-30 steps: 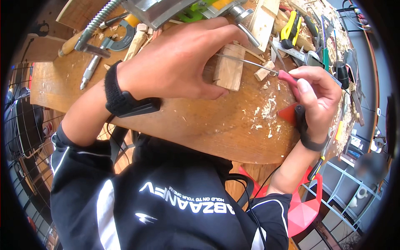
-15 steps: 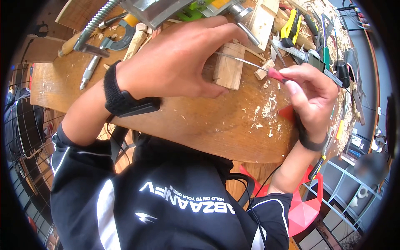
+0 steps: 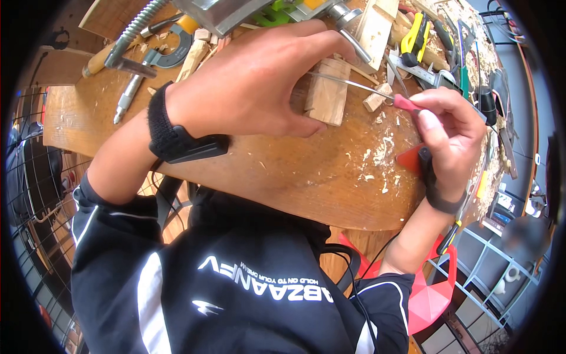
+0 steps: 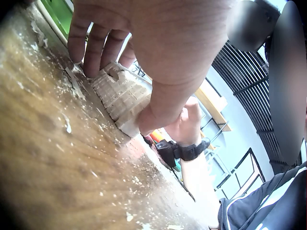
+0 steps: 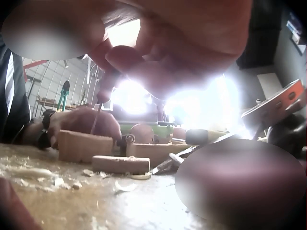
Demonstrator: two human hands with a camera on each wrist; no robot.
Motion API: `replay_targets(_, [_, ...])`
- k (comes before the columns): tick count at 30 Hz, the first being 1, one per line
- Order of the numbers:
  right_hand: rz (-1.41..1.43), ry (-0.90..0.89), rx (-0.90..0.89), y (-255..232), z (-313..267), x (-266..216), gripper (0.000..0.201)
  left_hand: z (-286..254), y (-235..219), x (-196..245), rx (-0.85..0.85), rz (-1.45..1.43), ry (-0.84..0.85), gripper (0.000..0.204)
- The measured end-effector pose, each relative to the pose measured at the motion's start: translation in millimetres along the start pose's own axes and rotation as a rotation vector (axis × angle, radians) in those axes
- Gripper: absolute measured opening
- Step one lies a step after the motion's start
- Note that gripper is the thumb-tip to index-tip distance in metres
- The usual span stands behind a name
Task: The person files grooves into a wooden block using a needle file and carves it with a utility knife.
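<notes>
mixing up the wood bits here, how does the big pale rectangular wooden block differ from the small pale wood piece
Size: the big pale rectangular wooden block is larger than the small pale wood piece. Height: in the right wrist view, the block stands taller than the piece. State: the left hand grips the block; no hand touches the piece. Both are pale wood resting on the brown wooden table.
</notes>
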State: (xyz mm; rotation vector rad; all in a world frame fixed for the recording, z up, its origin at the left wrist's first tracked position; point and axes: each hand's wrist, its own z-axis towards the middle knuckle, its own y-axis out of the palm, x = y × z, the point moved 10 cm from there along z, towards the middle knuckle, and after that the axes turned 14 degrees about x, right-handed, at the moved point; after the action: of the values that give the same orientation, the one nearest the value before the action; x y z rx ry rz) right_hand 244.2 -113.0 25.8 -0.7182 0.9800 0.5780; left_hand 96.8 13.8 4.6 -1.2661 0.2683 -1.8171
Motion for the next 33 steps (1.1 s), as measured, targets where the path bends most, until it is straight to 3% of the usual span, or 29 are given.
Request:
replay_targets(3, [-0.122, 0.010, -0.128, 7, -5, 4, 0.017, 0, 0, 1, 0.004, 0.029, 0.023, 0.074])
replay_targets(8, [-0.059, -0.013, -0.001, -8, 0, 1, 0.016, 0, -1, 1, -0.005, 0.040, 0.012, 0.074])
replay_targets(17, [-0.046, -0.038, -0.035, -7, 0, -1, 0.015, 1, -3, 3, 0.032, -0.010, 0.030, 0.073])
replay_targets(22, [-0.141, 0.042, -0.123, 7, -3, 4, 0.014, 2, -3, 3, 0.023, -0.010, 0.011, 0.073])
replay_targets(24, [-0.033, -0.015, 0.044, -9, 1, -1, 0.013, 0, -3, 3, 0.031, -0.006, 0.015, 0.073])
replay_targets(27, [-0.020, 0.006, 0.036, -6, 0, 1, 0.013, 0, -3, 3, 0.051, -0.009, 0.026, 0.073])
replay_targets(28, [-0.077, 0.010, -0.055, -1, -2, 4, 0.013, 0, -2, 3, 0.041, 0.000, 0.018, 0.073])
replay_targets(31, [-0.146, -0.001, -0.107, 5, -2, 2, 0.013, 2, -4, 3, 0.017, 0.011, -0.002, 0.072])
replay_targets(33, [-0.077, 0.053, -0.016, -6, -2, 2, 0.014, 0, 0, 1, 0.001, 0.006, -0.023, 0.072])
